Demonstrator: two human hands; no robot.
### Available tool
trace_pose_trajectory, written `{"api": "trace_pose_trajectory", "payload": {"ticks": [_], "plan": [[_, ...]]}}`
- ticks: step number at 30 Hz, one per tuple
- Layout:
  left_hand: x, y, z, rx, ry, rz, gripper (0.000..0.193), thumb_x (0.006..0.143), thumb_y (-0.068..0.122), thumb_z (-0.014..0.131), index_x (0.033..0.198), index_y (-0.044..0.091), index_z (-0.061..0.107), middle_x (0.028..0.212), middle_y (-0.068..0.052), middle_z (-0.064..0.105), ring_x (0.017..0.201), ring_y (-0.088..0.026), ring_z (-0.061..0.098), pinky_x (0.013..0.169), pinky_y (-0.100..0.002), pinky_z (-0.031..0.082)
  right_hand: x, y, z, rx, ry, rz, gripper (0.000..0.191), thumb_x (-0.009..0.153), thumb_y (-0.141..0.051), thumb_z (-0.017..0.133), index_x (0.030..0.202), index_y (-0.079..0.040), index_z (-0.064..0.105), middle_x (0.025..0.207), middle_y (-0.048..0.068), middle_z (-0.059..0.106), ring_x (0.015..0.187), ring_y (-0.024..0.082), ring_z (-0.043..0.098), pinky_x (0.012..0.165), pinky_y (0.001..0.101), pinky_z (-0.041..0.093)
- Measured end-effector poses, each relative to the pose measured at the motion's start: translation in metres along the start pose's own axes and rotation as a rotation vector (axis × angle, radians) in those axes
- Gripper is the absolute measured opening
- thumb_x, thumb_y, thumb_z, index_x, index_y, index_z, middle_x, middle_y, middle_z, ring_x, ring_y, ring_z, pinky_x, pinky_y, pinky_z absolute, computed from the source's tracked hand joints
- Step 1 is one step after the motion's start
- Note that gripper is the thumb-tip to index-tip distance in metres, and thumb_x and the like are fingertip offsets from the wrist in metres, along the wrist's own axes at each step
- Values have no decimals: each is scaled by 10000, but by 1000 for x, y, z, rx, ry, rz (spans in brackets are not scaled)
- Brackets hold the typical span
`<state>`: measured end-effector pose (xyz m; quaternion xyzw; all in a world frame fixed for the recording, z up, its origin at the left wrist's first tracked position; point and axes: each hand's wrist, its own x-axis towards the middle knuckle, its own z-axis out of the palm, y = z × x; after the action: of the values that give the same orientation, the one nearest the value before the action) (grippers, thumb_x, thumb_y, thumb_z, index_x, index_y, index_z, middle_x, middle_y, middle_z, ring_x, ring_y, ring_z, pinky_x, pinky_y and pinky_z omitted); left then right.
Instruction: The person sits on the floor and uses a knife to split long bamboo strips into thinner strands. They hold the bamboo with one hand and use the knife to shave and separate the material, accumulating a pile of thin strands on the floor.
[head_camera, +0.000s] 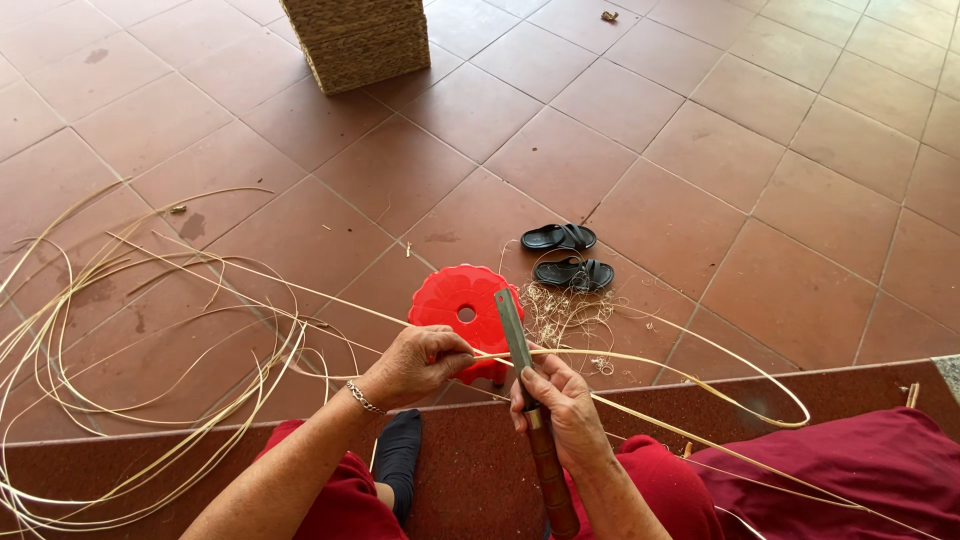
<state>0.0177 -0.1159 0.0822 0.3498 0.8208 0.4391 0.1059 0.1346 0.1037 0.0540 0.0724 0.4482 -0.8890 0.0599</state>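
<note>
My left hand (415, 362) pinches a thin pale cane strip (250, 272) just left of a knife. A silver bracelet sits on that wrist. My right hand (560, 405) grips the knife (517, 335) by its brown wooden handle, the grey blade pointing away from me and lying across the strip. The strip runs on to the right in a long loop (770, 385). Below both hands stands a red plastic stool (462, 305) with a hole in its middle.
Long cane strips (90, 330) coil over the red tiled floor at left. A pair of black sandals (568, 255) lies beyond a heap of shavings (560, 310). A woven basket (360, 40) stands far back. Dark red cloth (850, 465) lies at right.
</note>
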Motion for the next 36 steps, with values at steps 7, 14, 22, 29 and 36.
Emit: {"api": "trace_pose_trajectory", "payload": {"ticks": [7,14,22,29,36], "plan": [[1,-8,-6,35,20,57,79,862,142,782,896,70,778,811,-52,733,717,-167,709,649,-293,568,-7,-5,-10,42,59,-53,379,1016,-134,549,1349,38,487,705,99,642,524,163,613,439,255,501],[-5,1,5,-93,-128,14,232,878,139,754,1108,112,769,932,-68,782,802,-174,737,694,-309,574,-7,7,-3,59,2,-9,404,1012,-139,545,1395,-11,550,682,73,632,527,154,617,468,249,517],[-4,8,12,-17,-74,117,97,899,145,750,967,82,778,879,-87,792,785,-179,774,680,-296,597,-4,18,-5,269,-118,11,411,1043,-133,528,1422,25,512,710,63,637,547,157,616,497,256,534],[-17,-4,-21,95,-131,-28,92,870,147,769,924,77,793,795,-112,768,639,-196,742,614,-302,574,-7,7,-40,347,-29,-103,442,1022,-124,540,1437,25,506,723,54,645,557,146,627,465,272,543],[-39,-22,-58,79,-70,-215,145,841,164,779,959,93,825,770,-77,814,617,-141,708,577,-296,574,-16,-8,-60,362,57,-205,435,1026,-154,552,1431,1,517,726,51,637,579,151,631,489,273,548]]}}
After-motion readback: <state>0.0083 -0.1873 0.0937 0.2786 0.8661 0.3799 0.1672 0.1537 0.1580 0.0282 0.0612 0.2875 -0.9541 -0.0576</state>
